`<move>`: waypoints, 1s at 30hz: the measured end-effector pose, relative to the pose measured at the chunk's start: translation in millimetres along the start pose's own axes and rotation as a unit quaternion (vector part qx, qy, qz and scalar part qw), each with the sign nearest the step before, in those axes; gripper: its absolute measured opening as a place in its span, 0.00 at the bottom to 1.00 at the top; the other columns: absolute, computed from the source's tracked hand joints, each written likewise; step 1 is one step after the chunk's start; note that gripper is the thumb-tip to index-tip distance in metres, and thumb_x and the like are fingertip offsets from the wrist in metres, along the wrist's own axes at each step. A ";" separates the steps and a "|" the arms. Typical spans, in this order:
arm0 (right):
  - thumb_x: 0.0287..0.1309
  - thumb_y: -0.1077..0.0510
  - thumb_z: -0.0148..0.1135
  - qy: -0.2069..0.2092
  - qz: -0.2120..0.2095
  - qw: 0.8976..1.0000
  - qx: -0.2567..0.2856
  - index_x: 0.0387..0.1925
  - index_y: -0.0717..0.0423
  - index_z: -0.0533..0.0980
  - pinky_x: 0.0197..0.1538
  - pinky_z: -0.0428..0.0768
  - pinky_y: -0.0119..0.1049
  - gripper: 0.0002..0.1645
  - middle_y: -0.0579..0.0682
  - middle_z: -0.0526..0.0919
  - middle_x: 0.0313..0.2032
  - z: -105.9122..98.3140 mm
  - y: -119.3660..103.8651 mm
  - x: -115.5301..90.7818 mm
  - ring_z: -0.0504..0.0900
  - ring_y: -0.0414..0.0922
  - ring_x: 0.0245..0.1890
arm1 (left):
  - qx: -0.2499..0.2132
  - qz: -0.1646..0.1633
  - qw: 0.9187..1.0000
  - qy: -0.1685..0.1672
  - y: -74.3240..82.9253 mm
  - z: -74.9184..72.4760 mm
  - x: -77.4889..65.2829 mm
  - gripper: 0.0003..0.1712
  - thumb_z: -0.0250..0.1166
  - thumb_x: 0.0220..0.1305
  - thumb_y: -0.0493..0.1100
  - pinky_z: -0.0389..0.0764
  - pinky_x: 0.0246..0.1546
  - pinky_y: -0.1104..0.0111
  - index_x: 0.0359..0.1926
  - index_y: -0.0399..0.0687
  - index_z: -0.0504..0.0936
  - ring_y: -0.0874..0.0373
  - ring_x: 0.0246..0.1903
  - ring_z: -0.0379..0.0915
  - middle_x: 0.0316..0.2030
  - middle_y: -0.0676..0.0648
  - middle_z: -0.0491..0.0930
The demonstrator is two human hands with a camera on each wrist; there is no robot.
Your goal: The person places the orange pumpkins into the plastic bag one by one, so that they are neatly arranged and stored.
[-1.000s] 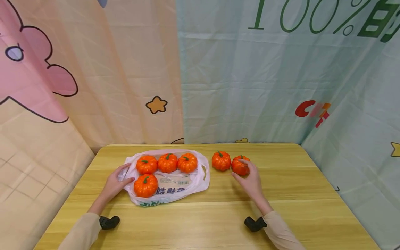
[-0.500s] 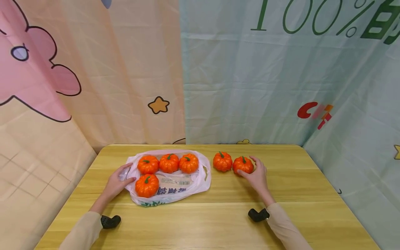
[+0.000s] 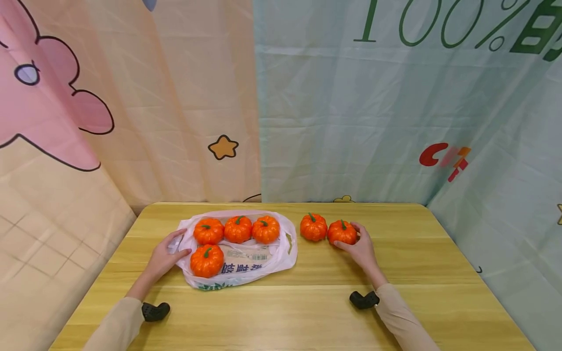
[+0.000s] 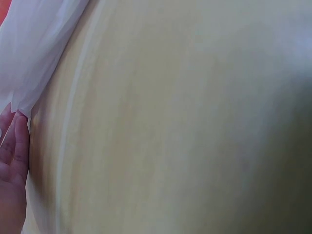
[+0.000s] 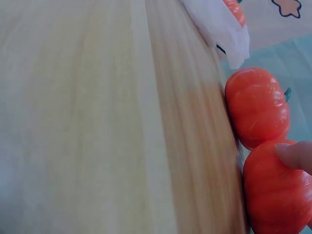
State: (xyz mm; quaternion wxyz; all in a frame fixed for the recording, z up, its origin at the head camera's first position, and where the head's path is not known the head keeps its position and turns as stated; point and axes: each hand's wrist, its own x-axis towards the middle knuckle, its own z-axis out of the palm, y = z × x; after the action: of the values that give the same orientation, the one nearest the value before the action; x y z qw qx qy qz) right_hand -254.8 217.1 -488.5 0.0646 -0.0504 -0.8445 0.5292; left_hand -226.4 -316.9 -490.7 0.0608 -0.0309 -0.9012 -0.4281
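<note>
At the left, the person's left hand touches the left side of a white plastic bag, thumb and fingers spread apart. Straight fingers meet the bag's edge in the left wrist view. Several small orange pumpkins with green stems lie on the bag. To the right, the person's right hand holds another pumpkin between thumb and fingers, on the table. Its thumb lies against that pumpkin in the right wrist view. One more pumpkin sits close beside it on the left.
Everything rests on a wooden table with a pale grain. Printed curtains hang behind and beside it. A black wrist device is worn at the left sleeve, and another black device at the right.
The right hand has shifted from over the rightmost pumpkin to its right side, with the thumb now at its front. The left hand and the pumpkins on the bag have stayed put.
</note>
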 end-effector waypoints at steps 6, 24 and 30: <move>0.47 0.59 0.73 0.005 0.000 1.000 0.008 0.68 0.62 0.57 0.65 0.69 0.56 0.49 0.66 0.61 0.66 0.6 -1.1 -1.7 0.68 0.61 0.59 | 0.002 0.003 1.000 0.000 0.6 -0.6 0.1 0.37 0.66 0.59 0.44 0.51 0.64 0.34 0.66 0.37 0.64 0.28 0.66 0.52 0.67 0.25 0.58; 0.46 0.59 0.74 0.026 -0.001 1.000 0.013 0.67 0.63 0.58 0.64 0.70 0.56 0.49 0.66 0.62 0.64 3.9 -0.8 -4.8 0.70 0.61 0.58 | 0.000 0.003 1.000 0.001 3.2 -2.5 -0.8 0.37 0.66 0.59 0.43 0.51 0.64 0.34 0.66 0.37 0.64 0.28 0.66 0.52 0.67 0.25 0.58; 0.46 0.59 0.74 0.033 0.001 0.999 0.026 0.67 0.62 0.58 0.65 0.70 0.54 0.49 0.64 0.62 0.64 2.8 -3.1 -9.6 0.69 0.59 0.57 | -0.004 0.004 1.000 -0.001 0.1 -0.9 -0.6 0.37 0.66 0.59 0.43 0.51 0.64 0.34 0.66 0.37 0.64 0.28 0.66 0.52 0.67 0.25 0.58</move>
State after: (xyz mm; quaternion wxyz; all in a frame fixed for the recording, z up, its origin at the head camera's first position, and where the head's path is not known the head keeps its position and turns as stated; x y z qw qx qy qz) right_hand -245.8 211.8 -487.4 0.0932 -0.0670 -0.8278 0.5491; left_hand -225.7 -317.6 -490.1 0.0611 -0.0350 -0.8995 -0.4313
